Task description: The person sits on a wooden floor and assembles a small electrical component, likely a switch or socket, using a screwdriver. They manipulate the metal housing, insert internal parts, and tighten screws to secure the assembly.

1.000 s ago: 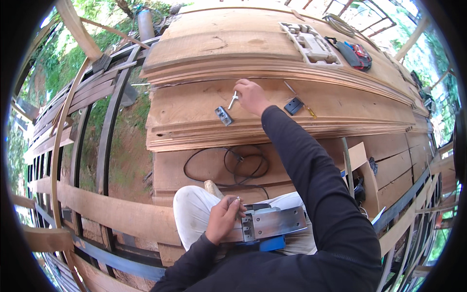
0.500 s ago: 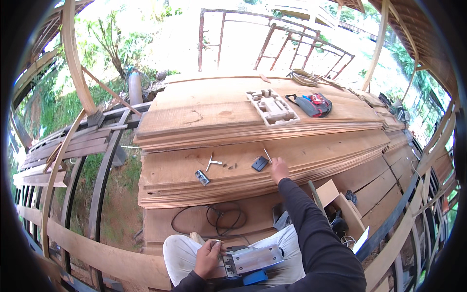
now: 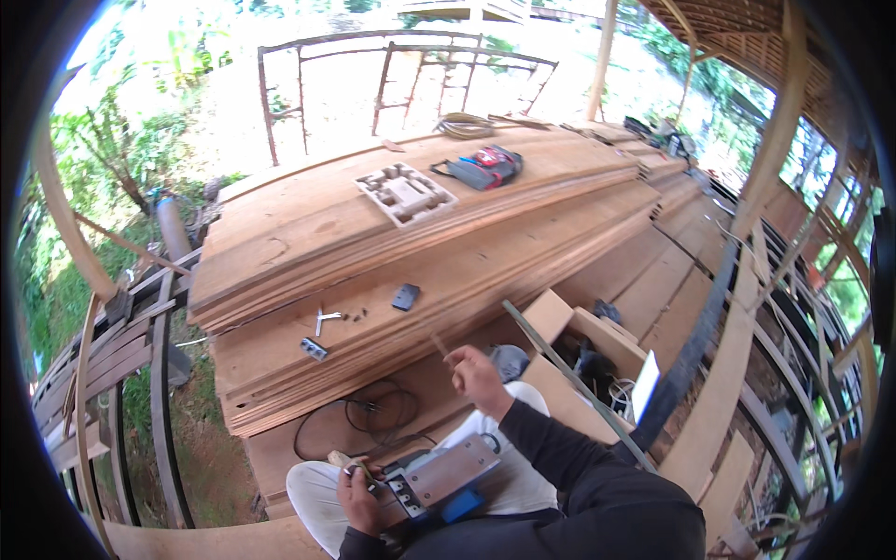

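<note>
metal-plated tool on the lap looks partly apart, metal block, t-wrench and dark case lying loose on boards, hands apart, right hand clamped round a blurred screwdriver, left hand at tool's left end, can't tell its grip.

The right hand extends forward, fingers curled, while the left hand sits lower, fingers bent

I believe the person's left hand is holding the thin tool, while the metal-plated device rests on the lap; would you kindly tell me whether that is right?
The hand is wrong: the head view shows the right hand holding the thin tool. The left hand is down by the left end of the metal-plated device, which does rest on the lap.
</note>
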{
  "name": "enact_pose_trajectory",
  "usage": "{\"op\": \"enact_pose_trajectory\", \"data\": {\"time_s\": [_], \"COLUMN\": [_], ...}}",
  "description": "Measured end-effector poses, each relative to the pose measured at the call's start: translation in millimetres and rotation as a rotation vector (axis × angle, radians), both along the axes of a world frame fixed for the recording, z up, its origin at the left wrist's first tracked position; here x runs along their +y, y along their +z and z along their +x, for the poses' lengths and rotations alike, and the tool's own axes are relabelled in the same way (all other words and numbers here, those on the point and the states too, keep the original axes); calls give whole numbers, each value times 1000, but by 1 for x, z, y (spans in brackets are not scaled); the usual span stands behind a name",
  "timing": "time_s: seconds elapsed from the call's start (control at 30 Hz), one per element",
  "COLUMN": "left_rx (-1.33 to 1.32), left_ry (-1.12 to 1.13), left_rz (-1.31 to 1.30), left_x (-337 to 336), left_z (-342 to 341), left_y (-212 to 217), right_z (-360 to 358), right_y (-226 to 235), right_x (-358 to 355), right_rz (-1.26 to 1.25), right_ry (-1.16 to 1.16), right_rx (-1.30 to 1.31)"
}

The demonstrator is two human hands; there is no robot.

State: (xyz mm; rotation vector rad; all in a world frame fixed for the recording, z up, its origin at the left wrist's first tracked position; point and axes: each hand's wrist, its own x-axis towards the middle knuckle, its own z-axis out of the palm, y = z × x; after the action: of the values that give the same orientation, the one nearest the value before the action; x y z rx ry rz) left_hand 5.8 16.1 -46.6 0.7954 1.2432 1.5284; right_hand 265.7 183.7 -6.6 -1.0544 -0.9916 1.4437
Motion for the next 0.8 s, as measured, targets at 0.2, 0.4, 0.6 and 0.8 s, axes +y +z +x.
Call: {"op": "enact_pose_trajectory", "data": {"time_s": [0.2, 0.4, 0.6, 0.8], "left_rx": [-71, 24, 150, -48], "left_ry": [-56, -48, -39, -204], "left_rz": [53, 127, 86, -9], "left_x": [-1, -7, -11, -8], "left_z": [-1, 4, -1, -6], "left_y": [-4, 3, 11, 11], "right_z": [-5, -3, -1, 3], "right_y": [-1, 25, 37, 48], "right_x": [-134, -187, -194, -208], "right_rz": [105, 116, 176, 0], "right_ry": [301, 460, 563, 500], "right_rx": [-353, -424, -564, -508]}}
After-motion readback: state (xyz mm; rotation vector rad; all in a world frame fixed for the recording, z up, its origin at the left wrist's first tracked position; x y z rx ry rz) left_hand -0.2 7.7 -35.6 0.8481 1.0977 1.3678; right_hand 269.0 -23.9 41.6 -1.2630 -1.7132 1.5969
